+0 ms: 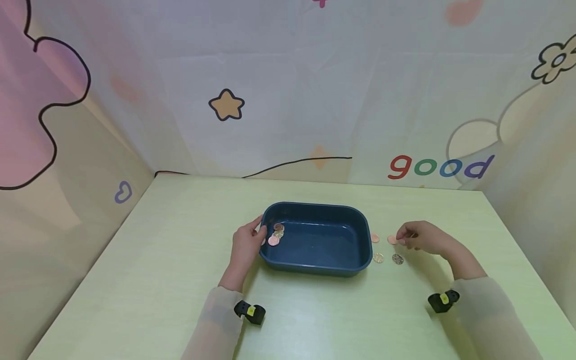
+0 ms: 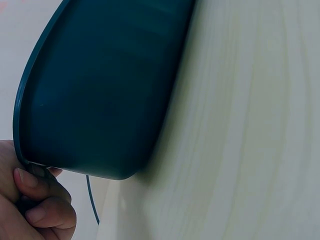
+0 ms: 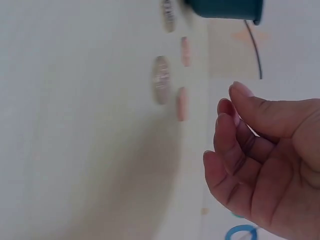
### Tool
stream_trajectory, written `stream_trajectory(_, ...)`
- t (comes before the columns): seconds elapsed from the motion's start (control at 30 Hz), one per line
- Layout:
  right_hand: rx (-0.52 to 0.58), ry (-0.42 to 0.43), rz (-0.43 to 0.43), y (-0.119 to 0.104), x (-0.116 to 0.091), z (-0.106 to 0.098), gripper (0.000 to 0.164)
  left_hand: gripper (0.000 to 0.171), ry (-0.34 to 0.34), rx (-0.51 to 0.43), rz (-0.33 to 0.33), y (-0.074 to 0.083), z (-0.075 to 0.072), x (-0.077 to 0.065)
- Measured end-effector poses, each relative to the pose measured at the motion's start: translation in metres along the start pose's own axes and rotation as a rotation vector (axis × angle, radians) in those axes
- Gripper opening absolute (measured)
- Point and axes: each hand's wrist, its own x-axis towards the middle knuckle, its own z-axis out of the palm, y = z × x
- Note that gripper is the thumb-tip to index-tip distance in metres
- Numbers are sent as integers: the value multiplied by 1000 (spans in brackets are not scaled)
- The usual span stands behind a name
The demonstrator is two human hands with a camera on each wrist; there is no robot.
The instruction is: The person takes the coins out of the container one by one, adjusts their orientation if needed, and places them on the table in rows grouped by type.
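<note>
A dark blue plastic tray (image 1: 321, 245) with rounded corners stands on the table. My left hand (image 1: 245, 245) grips its left end, the thumb at the rim and the fingers curled beneath it in the left wrist view. Inside the tray, by that end, lie several coins (image 1: 273, 241), copper and pale gold. Right of the tray are two copper coins (image 1: 392, 240), a pale gold coin (image 1: 378, 257) and a silvery coin (image 1: 398, 259). Just above them hovers my right hand (image 1: 425, 236), its fingers loosely bent. The right wrist view shows nothing between thumb and fingers.
The pale wood-grain table (image 1: 157, 290) runs back to a printed cloth backdrop (image 1: 288, 110). More cloth hangs along the left and right sides. A small black camera is strapped to each wrist.
</note>
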Motion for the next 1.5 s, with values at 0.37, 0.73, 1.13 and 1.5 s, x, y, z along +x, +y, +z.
stream_trajectory(0.37,-79,62,-148,-55,2,-31,19,42,-12,1,-8,0,-2,-2)
stream_trajectory(0.73,-184,-27,-211,-130,34,-30,22,42,-11,6,-8,1,-1,-3)
stream_trajectory(1.13,-267,-131,-282,-167,78,-3,25,42,1,13,-17,2,0,-1)
stream_trajectory(1.5,-291,-213,-374,-187,114,35,37,42,-6,19,-37,2,0,0)
